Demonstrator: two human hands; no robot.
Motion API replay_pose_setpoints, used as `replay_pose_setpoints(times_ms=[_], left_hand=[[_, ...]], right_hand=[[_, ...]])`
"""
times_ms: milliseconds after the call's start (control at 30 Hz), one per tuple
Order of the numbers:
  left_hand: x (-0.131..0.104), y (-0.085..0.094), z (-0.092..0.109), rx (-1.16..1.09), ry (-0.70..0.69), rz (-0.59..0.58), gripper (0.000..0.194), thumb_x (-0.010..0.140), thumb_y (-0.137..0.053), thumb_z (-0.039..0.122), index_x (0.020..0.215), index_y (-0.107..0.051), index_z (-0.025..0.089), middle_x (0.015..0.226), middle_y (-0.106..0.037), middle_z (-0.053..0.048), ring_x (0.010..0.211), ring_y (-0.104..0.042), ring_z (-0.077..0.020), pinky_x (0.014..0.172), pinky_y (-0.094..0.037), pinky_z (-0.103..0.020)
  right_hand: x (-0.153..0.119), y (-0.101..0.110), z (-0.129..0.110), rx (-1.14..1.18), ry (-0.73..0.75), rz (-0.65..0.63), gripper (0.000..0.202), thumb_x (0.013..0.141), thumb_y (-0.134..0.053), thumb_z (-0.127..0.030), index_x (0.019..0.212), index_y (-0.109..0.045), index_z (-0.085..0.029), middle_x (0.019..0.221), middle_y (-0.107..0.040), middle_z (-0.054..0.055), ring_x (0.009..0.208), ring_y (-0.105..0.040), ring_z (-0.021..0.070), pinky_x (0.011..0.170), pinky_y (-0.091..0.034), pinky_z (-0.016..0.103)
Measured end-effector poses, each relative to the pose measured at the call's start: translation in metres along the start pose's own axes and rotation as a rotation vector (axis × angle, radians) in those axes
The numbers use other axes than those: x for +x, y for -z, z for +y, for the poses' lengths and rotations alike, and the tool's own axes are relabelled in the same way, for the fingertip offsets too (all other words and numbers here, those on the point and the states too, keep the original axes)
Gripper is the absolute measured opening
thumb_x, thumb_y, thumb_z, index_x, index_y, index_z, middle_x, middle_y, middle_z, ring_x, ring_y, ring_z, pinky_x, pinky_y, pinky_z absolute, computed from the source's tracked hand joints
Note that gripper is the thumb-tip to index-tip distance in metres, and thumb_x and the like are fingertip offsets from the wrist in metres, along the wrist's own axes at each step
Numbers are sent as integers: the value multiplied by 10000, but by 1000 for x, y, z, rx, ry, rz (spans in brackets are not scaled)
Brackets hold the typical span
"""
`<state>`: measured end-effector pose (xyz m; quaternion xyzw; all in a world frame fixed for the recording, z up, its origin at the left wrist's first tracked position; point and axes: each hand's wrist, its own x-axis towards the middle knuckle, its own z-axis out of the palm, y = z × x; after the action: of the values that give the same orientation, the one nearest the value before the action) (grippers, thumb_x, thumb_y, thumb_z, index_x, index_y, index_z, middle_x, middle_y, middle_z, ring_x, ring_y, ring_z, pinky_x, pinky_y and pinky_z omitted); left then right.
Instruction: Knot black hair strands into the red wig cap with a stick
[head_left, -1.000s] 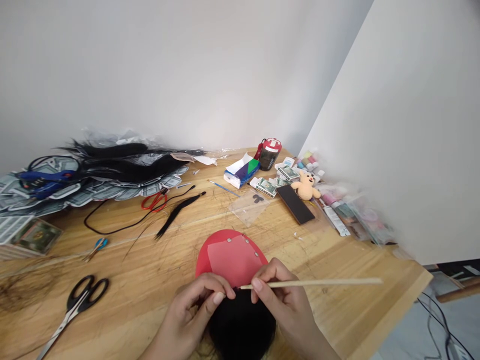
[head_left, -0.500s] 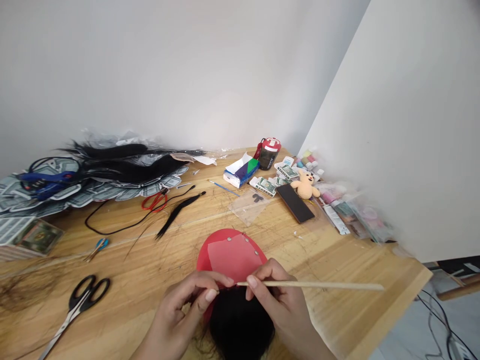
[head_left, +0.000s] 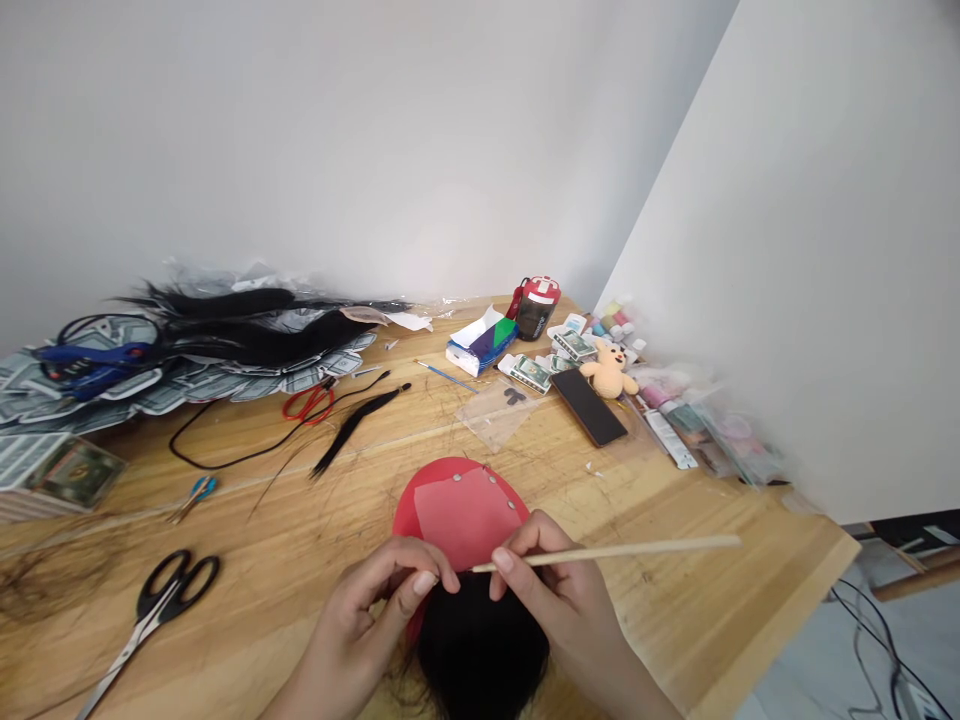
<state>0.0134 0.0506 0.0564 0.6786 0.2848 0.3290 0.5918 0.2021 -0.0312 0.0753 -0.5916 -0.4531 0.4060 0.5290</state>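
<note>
A red oval piece [head_left: 465, 515] with a paler red sheet and several small silvery dots lies at the front middle of the table. Black hair [head_left: 480, 650] hangs over its lower part. My right hand [head_left: 551, 575] pinches a thin pale wooden stick [head_left: 645, 549] near its pointed end; the tip rests by the hair's upper edge, and the long end points right. My left hand [head_left: 390, 590] is closed at the left edge of the hair, thumb against the fingers; whatever it pinches is too small to name.
Black-handled scissors [head_left: 161, 605] lie at the left front. A phone [head_left: 589, 407], a plush toy [head_left: 609, 370], a tissue pack [head_left: 482, 340] and a lidded cup [head_left: 537, 308] stand behind. Hair bundles [head_left: 262, 340] cover the back left. A hair strand [head_left: 356, 430] lies mid-table.
The stick's long end has swung up and slightly inward, with its tip still near the hair's edge. My left index finger has shifted slightly left and down, away from the tip.
</note>
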Motion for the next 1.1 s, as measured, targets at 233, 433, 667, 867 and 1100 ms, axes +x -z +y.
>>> replay_pose_setpoints(times_ms=[233, 433, 667, 867, 1100], left_hand=[[1, -2, -5, -6, 2, -20, 257, 990, -547, 391, 857, -698, 232, 829, -690, -3, 767, -632, -140, 703, -461, -198], [8, -4, 1, 2, 14, -44, 282, 979, -554, 416, 844, -706, 220, 823, -706, -15, 771, -648, -153, 724, -478, -208], [5, -3, -1, 3, 17, -65, 266, 984, -547, 406, 862, -703, 228, 836, -707, -8, 791, -651, -146, 740, -473, -199], [4, 0, 0, -2, 39, -81, 272, 973, -557, 439, 872, -706, 235, 851, -720, -10, 807, -659, -148, 748, -474, -201], [0, 15, -1, 2, 153, -65, 298, 958, -552, 505, 887, -695, 254, 947, -754, -24, 923, -684, -181, 844, -501, -238]], right_hand=[[5, 0, -4, -7, -35, 0, 364, 957, -588, -449, 682, -496, -229, 617, -602, -28, 605, -535, 152, 617, -383, 270], [7, -4, -5, -48, -38, 47, 418, 966, -561, -462, 628, -467, -236, 560, -557, -40, 545, -516, 146, 585, -364, 272], [7, -8, -3, -88, -28, 105, 436, 963, -561, -465, 602, -480, -236, 550, -527, -44, 527, -503, 142, 565, -358, 264], [6, -9, 2, -104, -27, 180, 485, 967, -545, -498, 567, -520, -226, 541, -467, -47, 497, -452, 131, 534, -337, 265], [7, -13, 1, -66, -56, 251, 487, 944, -538, -566, 591, -479, -236, 505, -469, -51, 456, -436, 126, 500, -344, 259]])
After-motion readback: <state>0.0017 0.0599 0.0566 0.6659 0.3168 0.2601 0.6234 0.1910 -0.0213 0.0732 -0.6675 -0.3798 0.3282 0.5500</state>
